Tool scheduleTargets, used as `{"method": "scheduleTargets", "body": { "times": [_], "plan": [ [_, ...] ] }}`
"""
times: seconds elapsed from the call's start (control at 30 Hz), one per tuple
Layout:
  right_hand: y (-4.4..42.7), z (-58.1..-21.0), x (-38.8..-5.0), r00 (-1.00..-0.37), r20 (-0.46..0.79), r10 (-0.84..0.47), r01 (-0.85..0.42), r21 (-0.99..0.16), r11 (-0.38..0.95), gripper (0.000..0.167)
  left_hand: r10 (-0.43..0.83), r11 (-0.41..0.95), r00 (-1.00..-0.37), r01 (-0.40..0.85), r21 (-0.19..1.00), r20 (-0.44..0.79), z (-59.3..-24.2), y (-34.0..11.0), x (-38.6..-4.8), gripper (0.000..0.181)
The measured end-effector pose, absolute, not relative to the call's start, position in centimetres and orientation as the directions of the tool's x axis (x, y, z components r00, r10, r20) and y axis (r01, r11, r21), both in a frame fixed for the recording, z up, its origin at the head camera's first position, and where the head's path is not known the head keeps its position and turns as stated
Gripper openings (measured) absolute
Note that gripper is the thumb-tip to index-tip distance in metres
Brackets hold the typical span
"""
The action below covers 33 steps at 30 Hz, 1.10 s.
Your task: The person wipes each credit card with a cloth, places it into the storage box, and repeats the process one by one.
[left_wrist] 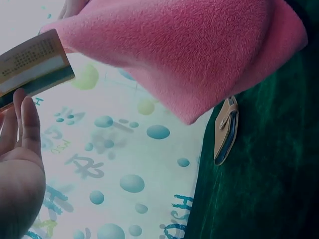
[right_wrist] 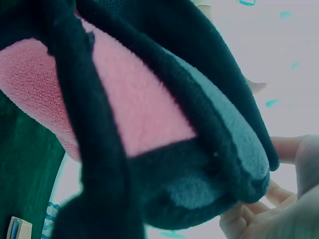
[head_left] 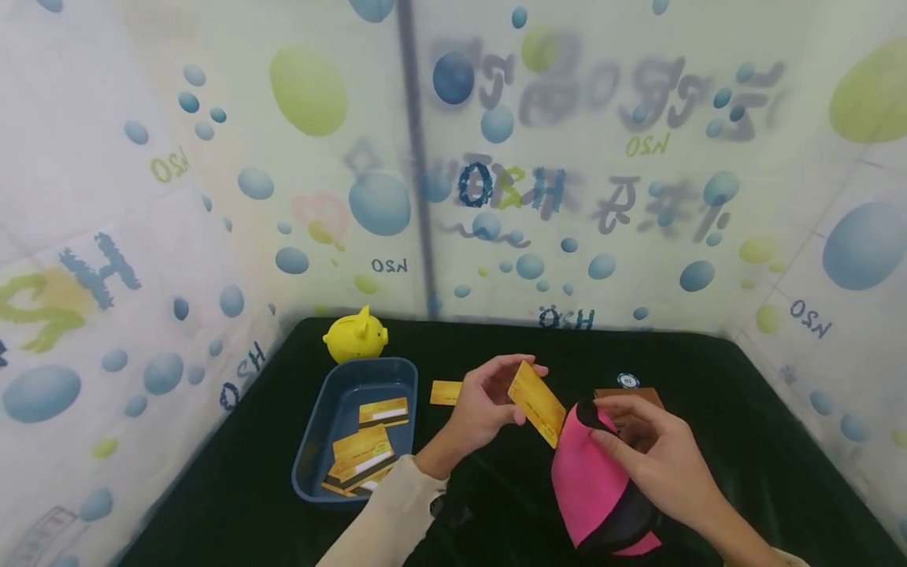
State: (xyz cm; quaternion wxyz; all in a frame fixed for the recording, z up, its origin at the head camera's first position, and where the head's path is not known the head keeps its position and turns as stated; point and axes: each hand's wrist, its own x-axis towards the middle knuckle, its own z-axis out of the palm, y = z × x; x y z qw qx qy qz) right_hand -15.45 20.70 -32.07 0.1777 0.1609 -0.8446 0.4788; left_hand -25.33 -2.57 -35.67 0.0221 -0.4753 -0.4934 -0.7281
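Note:
My left hand [head_left: 485, 402] pinches a gold bank card [head_left: 537, 403], tilted, beside the edge of a pink cloth with black trim [head_left: 588, 480]. In the left wrist view the card [left_wrist: 35, 67] shows its back, with a pale strip and a dark stripe. My right hand [head_left: 659, 453] grips the cloth by its black-edged top, thumb in front. The right wrist view has the folded cloth [right_wrist: 144, 104] filling most of the picture, its layers hanging down. Behind the right hand lies a brown wallet [head_left: 648, 396], partly hidden; its strap shows in the left wrist view.
A blue tray [head_left: 368, 364] on the left holds several gold cards [head_left: 363, 457]. Behind it stands a yellow piggy bank [head_left: 356, 336]. Another gold card [head_left: 443, 393] lies on the dark tablecloth [head_left: 234, 472]. A poker chip [head_left: 627, 381] is near the wallet.

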Motion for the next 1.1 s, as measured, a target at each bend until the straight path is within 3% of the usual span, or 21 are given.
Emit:
{"method": "scheduleTargets", "body": {
  "times": [0.2, 0.8, 1.1],
  "plan": [
    [20.0, -32.2, -15.4, -0.848, 0.518, -0.117, -0.502, -0.709, 0.495, 0.037, 0.444, -0.507, -0.564, 0.482, 0.714, 0.696, -35.8, -2.3, -24.6, 0.084],
    [18.3, -32.5, -15.6, -0.685, 0.705, -0.183, -0.681, -0.531, 0.504, 0.045, 0.48, -0.453, -0.649, 0.392, 0.801, 0.59, -34.9, -2.0, -22.9, 0.079],
    [18.1, -32.7, -15.6, -0.646, 0.731, -0.221, -0.718, -0.483, 0.501, 0.044, 0.507, -0.434, -0.642, 0.385, 0.814, 0.574, -34.5, -1.5, -22.6, 0.085]
  ]
}}
